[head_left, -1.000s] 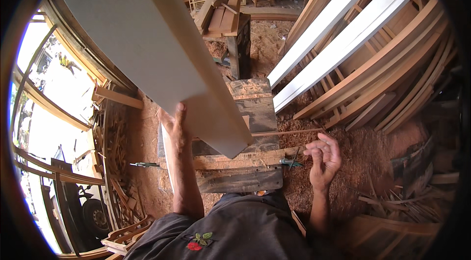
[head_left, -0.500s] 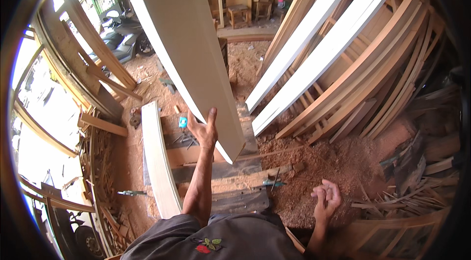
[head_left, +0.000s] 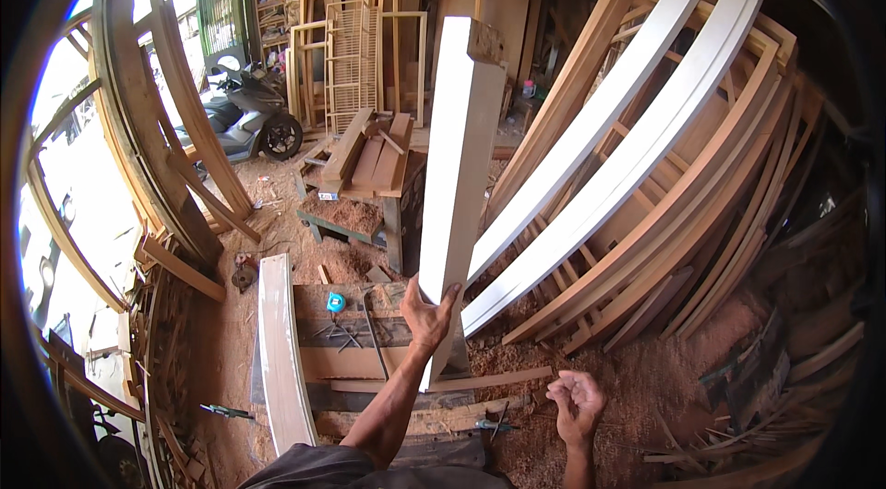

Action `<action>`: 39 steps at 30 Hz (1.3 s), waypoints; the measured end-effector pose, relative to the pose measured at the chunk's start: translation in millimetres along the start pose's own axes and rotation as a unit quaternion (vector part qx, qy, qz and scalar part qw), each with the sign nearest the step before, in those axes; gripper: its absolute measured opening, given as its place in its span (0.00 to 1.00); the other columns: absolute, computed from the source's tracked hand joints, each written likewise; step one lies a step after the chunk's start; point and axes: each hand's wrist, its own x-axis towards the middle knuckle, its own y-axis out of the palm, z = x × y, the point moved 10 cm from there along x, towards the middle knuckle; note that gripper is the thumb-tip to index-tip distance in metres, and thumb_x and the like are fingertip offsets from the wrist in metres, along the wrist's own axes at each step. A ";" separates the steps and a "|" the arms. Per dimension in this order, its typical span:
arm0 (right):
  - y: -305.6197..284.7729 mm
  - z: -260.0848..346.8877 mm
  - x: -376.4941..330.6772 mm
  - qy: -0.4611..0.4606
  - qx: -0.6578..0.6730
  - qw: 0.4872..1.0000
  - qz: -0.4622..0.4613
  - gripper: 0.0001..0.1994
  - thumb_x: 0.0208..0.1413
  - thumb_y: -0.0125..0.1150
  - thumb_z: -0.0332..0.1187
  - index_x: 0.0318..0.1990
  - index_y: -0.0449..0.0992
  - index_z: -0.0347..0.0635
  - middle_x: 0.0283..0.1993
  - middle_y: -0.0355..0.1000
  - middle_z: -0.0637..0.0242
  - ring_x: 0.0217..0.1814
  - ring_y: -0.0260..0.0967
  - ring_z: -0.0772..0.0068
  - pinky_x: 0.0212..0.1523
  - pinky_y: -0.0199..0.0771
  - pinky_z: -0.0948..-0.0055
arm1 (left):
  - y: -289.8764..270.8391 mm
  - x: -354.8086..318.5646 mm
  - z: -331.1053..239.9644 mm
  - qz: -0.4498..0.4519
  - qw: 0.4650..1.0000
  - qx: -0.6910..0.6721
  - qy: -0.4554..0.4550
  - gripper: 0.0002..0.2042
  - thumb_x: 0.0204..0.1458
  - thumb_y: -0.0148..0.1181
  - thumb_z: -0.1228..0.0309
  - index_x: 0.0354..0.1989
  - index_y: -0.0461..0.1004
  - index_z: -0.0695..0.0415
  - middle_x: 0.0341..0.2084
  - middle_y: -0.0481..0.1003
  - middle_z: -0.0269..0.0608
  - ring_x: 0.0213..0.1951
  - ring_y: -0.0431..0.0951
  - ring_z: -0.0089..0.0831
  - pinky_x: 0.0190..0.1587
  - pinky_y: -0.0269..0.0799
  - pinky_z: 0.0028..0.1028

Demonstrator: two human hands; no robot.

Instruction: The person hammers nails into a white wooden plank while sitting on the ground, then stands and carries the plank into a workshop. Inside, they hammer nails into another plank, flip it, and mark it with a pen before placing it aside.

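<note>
My left hand (head_left: 429,316) is closed around the lower part of a thick wooden beam (head_left: 448,175), its thumb on the right side. The beam stands nearly upright, with a white face toward the left and a bare wood end on top. Its lower end is over the low workbench (head_left: 355,386); whether it rests there I cannot tell. Off to the right, my right hand (head_left: 579,408) hangs in the air with loosely curled fingers and nothing visible in them. A pale board (head_left: 281,341) lies along the bench's left side, beside a blue tape measure (head_left: 335,302) and several nails.
Two white beams (head_left: 600,143) lean at the right against stacked wooden frames (head_left: 729,138). Beyond the bench, planks lie on a sawhorse table (head_left: 397,177). A motorbike (head_left: 245,115) is parked at the back left. Shavings cover the floor; wood scraps (head_left: 729,452) lie at the lower right.
The beam has swung from leaning away to the left to nearly upright, its top now in view. My left hand has moved right and lower with it. My right hand has shifted left.
</note>
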 end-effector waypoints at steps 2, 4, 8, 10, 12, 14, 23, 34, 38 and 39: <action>22.1 12.2 28.3 -0.022 0.014 1.000 0.004 0.15 0.62 0.74 0.31 0.51 0.78 0.35 0.36 0.80 0.65 0.40 0.80 0.77 0.42 0.81 0.77 | 2.3 -4.4 4.2 0.001 1.000 0.024 -0.002 0.29 0.49 0.80 0.59 0.54 0.78 0.65 0.40 0.82 0.55 0.43 0.85 0.45 0.48 0.78 0.40; 44.3 31.2 60.3 -0.056 -0.031 0.997 0.042 0.16 0.61 0.76 0.33 0.50 0.78 0.35 0.37 0.81 0.64 0.41 0.81 0.75 0.42 0.82 0.76 | 3.3 -8.9 4.6 0.004 1.000 0.018 0.009 0.29 0.48 0.81 0.59 0.54 0.78 0.64 0.39 0.82 0.55 0.43 0.84 0.47 0.48 0.77 0.40; 92.8 62.4 116.2 -0.097 -0.106 0.987 0.074 0.34 0.58 0.75 0.55 0.58 0.75 0.32 0.51 0.79 0.50 0.54 0.80 0.59 0.53 0.84 0.58 | -0.6 -25.2 1.4 0.026 1.000 -0.008 0.001 0.29 0.48 0.80 0.59 0.54 0.78 0.64 0.40 0.82 0.56 0.42 0.84 0.49 0.47 0.77 0.41; 116.8 78.8 141.1 -0.133 -0.162 0.975 0.075 0.53 0.51 0.71 0.69 0.69 0.65 0.30 0.66 0.69 0.40 0.70 0.68 0.45 0.66 0.74 0.45 | -9.1 -35.2 -11.6 0.019 0.999 -0.007 0.024 0.30 0.49 0.80 0.60 0.56 0.77 0.65 0.40 0.82 0.54 0.42 0.84 0.46 0.48 0.78 0.40; 144.6 91.3 160.7 -0.167 -0.208 0.959 0.096 0.72 0.40 0.68 0.81 0.80 0.45 0.33 0.79 0.50 0.36 0.82 0.49 0.35 0.77 0.57 0.35 | -17.7 -46.3 -19.3 0.025 1.000 -0.010 0.010 0.30 0.50 0.79 0.60 0.57 0.77 0.65 0.40 0.82 0.54 0.42 0.85 0.44 0.48 0.78 0.40; 168.1 100.1 170.7 -0.201 -0.221 0.951 0.079 0.78 0.33 0.68 0.83 0.82 0.39 0.38 0.81 0.46 0.37 0.83 0.47 0.35 0.77 0.58 0.35 | -23.6 -55.0 -25.9 0.037 0.999 -0.024 -0.011 0.28 0.50 0.79 0.63 0.55 0.76 0.66 0.40 0.83 0.53 0.42 0.85 0.41 0.47 0.79 0.38; 235.8 108.0 152.0 -0.268 -0.091 0.941 0.186 0.75 0.38 0.80 0.69 0.82 0.35 0.38 0.80 0.44 0.37 0.83 0.42 0.34 0.78 0.52 0.34 | -59.4 -66.7 -39.7 -0.011 0.999 -0.015 -0.043 0.27 0.50 0.80 0.63 0.51 0.74 0.66 0.39 0.83 0.53 0.41 0.85 0.38 0.45 0.79 0.36; 263.9 104.4 163.0 -0.254 -0.039 0.936 0.242 0.62 0.38 0.75 0.55 0.79 0.47 0.40 0.71 0.55 0.45 0.74 0.56 0.43 0.72 0.62 0.41 | -78.4 -76.4 -36.1 0.087 0.989 0.122 0.010 0.37 0.51 0.80 0.60 0.65 0.69 0.65 0.56 0.76 0.55 0.57 0.80 0.46 0.53 0.80 0.43; 269.1 95.5 170.6 -0.215 0.027 0.935 0.282 0.63 0.37 0.77 0.54 0.81 0.46 0.43 0.74 0.55 0.46 0.76 0.55 0.44 0.74 0.60 0.40 | -112.8 -89.3 -21.3 0.064 0.988 0.128 -0.055 0.40 0.52 0.79 0.55 0.68 0.67 0.62 0.61 0.72 0.55 0.62 0.75 0.47 0.58 0.79 0.43; 269.5 94.0 173.1 -0.199 0.067 0.933 0.292 0.64 0.37 0.78 0.53 0.81 0.46 0.43 0.74 0.56 0.46 0.76 0.54 0.42 0.74 0.60 0.40 | -120.1 -91.3 -18.8 0.065 0.986 0.135 -0.068 0.40 0.52 0.79 0.55 0.68 0.67 0.63 0.61 0.71 0.55 0.62 0.75 0.46 0.58 0.79 0.43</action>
